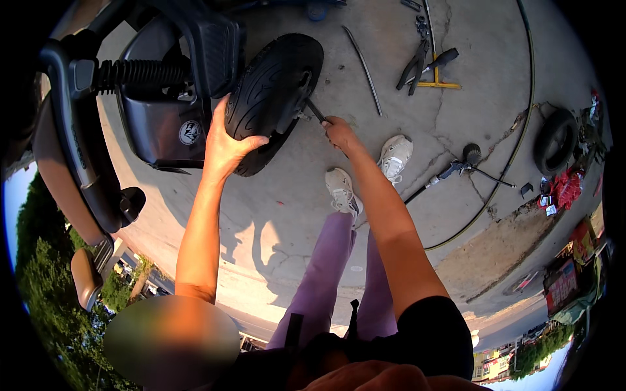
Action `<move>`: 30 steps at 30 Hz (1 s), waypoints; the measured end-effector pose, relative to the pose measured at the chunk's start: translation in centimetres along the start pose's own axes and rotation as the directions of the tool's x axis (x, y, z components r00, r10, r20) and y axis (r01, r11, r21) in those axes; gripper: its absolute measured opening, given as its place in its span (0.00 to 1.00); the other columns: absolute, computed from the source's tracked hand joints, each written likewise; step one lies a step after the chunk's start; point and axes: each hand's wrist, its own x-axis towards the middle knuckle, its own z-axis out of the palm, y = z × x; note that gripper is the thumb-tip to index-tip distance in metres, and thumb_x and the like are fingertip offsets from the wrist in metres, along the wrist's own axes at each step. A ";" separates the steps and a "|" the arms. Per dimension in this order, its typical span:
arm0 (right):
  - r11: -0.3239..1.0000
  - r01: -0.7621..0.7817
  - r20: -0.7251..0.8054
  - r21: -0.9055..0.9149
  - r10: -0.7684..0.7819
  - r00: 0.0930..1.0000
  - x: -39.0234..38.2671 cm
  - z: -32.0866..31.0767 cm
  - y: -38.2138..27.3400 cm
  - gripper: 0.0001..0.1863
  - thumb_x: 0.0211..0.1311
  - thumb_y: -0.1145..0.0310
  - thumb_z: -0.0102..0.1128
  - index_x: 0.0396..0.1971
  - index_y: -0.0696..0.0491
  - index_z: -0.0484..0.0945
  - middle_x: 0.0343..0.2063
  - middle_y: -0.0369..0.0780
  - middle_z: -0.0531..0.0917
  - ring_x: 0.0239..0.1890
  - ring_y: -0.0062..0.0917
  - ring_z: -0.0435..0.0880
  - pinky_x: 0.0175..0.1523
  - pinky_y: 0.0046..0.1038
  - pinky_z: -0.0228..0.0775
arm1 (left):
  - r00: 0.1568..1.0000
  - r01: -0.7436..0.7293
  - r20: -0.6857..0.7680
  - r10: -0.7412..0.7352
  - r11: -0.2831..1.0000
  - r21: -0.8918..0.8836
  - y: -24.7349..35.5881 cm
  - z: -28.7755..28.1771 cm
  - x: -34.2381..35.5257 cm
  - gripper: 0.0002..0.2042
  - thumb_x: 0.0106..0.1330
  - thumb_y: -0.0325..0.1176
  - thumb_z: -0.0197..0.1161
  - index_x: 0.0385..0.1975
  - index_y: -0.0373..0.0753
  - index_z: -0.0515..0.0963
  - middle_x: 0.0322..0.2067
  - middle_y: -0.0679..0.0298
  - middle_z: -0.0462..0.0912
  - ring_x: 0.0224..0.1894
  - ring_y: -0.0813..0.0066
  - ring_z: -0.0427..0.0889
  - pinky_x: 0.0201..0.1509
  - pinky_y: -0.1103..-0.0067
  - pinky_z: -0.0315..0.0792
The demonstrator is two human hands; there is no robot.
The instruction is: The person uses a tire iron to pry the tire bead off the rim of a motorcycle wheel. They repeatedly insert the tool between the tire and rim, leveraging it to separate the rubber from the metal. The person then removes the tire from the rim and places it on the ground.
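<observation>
Scooter point(156, 98), far left, tipped over. Left hand point(225, 146) grips the tyre point(274, 91) on its wheel, fingers wrapped over the tread. Right hand point(339, 133), just right, clenched on a wrench point(315, 111) at the axle. Pliers point(414, 65) and air hose point(515, 150) lie far right.

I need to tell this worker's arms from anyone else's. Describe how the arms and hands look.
Both hands, left hand and right hand, are bare: no gloves, rings or watch visible. The forearms are uncovered too. A short black sleeve covers the right upper arm.
</observation>
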 end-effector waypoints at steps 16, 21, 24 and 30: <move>0.883 0.089 -0.193 -0.460 -0.197 0.961 -3.6 -2.4 -1.5 0.17 0.67 0.59 0.48 0.31 0.59 0.75 0.25 0.54 0.80 0.32 0.51 0.80 0.39 0.48 0.70 | 0.990 0.059 -0.132 -0.056 0.998 0.022 -0.3 1.3 -1.7 0.37 0.40 0.39 0.77 0.53 0.33 0.68 0.43 0.53 0.79 0.45 0.62 0.79 0.51 0.72 0.72; 0.748 0.232 -0.099 -0.622 -0.369 0.924 -1.8 -3.7 0.9 0.19 0.66 0.53 0.50 0.30 0.56 0.74 0.21 0.49 0.81 0.27 0.45 0.82 0.35 0.42 0.73 | 0.957 -0.079 -0.260 0.128 0.978 0.192 -5.4 0.7 -2.2 0.39 0.40 0.45 0.78 0.51 0.32 0.68 0.41 0.52 0.78 0.42 0.58 0.79 0.49 0.70 0.72; 0.657 0.312 -0.054 -0.687 -0.474 0.879 0.3 -4.6 3.0 0.21 0.64 0.50 0.51 0.28 0.55 0.73 0.17 0.47 0.80 0.23 0.42 0.82 0.31 0.40 0.73 | 0.958 -0.115 -0.242 0.156 0.978 0.173 -5.3 0.9 -2.1 0.38 0.40 0.45 0.78 0.51 0.32 0.69 0.41 0.52 0.78 0.43 0.60 0.78 0.49 0.71 0.72; 0.600 0.371 -0.053 -0.709 -0.570 0.820 3.0 -5.3 6.7 0.20 0.63 0.48 0.52 0.27 0.53 0.73 0.16 0.45 0.80 0.21 0.40 0.81 0.28 0.39 0.73 | 0.979 -0.042 -0.196 0.054 0.997 0.062 -3.2 1.3 -2.3 0.37 0.41 0.43 0.78 0.51 0.33 0.70 0.41 0.55 0.79 0.42 0.64 0.79 0.49 0.74 0.73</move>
